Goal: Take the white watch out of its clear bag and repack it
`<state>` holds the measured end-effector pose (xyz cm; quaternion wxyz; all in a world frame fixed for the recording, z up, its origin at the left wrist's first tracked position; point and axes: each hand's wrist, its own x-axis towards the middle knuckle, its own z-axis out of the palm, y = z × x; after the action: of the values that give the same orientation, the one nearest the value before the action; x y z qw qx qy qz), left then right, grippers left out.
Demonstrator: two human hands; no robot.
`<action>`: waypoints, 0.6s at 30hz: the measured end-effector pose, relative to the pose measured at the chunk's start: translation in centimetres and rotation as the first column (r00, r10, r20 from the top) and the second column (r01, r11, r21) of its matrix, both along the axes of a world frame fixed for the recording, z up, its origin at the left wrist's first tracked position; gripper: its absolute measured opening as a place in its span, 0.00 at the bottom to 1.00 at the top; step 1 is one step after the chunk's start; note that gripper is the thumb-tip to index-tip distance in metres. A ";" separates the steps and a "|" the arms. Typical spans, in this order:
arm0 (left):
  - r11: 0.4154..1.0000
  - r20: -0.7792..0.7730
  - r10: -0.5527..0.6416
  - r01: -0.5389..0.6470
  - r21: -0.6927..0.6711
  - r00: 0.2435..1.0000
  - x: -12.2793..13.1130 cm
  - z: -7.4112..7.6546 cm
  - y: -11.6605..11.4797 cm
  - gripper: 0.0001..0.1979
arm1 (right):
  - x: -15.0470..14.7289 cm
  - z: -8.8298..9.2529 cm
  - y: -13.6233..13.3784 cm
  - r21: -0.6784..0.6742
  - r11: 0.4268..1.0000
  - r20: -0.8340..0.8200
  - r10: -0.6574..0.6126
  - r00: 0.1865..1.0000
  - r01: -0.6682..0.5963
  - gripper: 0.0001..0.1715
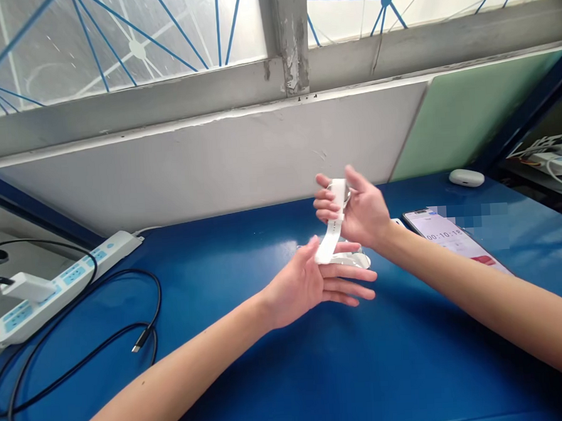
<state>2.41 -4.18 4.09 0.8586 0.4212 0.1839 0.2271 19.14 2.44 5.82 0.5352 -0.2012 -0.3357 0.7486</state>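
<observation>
My right hand is raised above the blue table, its fingers curled round a white strap and its thumb sticking up. Small dark marks run along the strap, which hangs down toward my left hand. That hand is open, palm turned up and fingers spread. The strap's lower end lies at the base of its thumb and index finger; whether the thumb presses on it I cannot tell. Behind the left fingers shows a white rounded object, partly hidden.
A phone with a running timer lies beyond my right forearm. A white earbud case sits at the back right. On the left are a power strip with a white charger and a looped black cable. A wall borders the back.
</observation>
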 end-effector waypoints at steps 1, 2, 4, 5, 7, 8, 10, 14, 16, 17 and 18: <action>0.999 0.026 -0.035 0.034 0.009 0.999 0.0 0.0 -0.1 0.38 | 0.2 0.4 0.0 0.035 0.996 0.006 -0.078 0.997 0.078 0.22; 0.998 0.039 -0.067 0.066 0.022 0.997 0.0 0.1 -0.3 0.41 | 0.5 0.7 -0.1 0.067 0.988 0.014 -0.142 0.990 0.141 0.22; 0.994 0.021 -0.100 0.099 0.054 0.995 0.1 0.2 -0.7 0.44 | 0.8 1.5 -0.3 0.111 0.971 0.021 -0.214 0.977 0.210 0.21; 0.994 -0.004 -0.086 0.086 0.070 0.996 0.2 0.2 -0.9 0.43 | 0.8 1.9 -0.4 0.124 0.967 0.027 -0.229 0.973 0.224 0.20; 0.996 -0.055 0.000 0.005 0.091 0.998 0.4 0.2 -1.1 0.40 | 0.8 2.4 -0.6 0.146 0.962 0.058 -0.242 0.968 0.232 0.17; 0.994 -0.073 0.065 -0.058 0.094 0.995 0.5 0.2 -1.1 0.38 | 0.7 2.6 -0.6 0.154 0.961 0.086 -0.244 0.966 0.229 0.15; 0.977 -0.092 0.202 -0.194 0.088 0.975 0.6 0.3 -0.8 0.33 | 0.4 2.5 -0.6 0.166 0.964 0.149 -0.231 0.962 0.206 0.10; 0.937 -0.089 0.344 -0.336 0.092 0.935 0.4 0.6 0.2 0.24 | -0.1 1.7 -1.0 0.222 0.973 0.278 -0.122 0.953 0.060 0.12; 0.931 -0.067 0.350 -0.340 0.132 0.934 0.3 0.5 0.6 0.22 | -0.4 1.5 -1.6 0.296 0.955 0.379 -0.115 0.918 -0.003 0.15; 0.928 -0.054 0.349 -0.338 0.158 0.935 0.2 0.4 0.6 0.21 | -0.6 1.5 -2.0 0.345 0.938 0.426 -0.140 0.894 -0.017 0.15; 0.925 -0.041 0.346 -0.333 0.184 0.937 0.2 0.3 0.6 0.20 | -0.7 1.6 -2.3 0.390 0.920 0.470 -0.170 0.866 -0.032 0.14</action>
<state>2.57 -3.54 4.43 0.7589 0.4643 0.2647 0.3720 18.41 0.09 7.43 0.4869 -0.2892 -0.5944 0.5709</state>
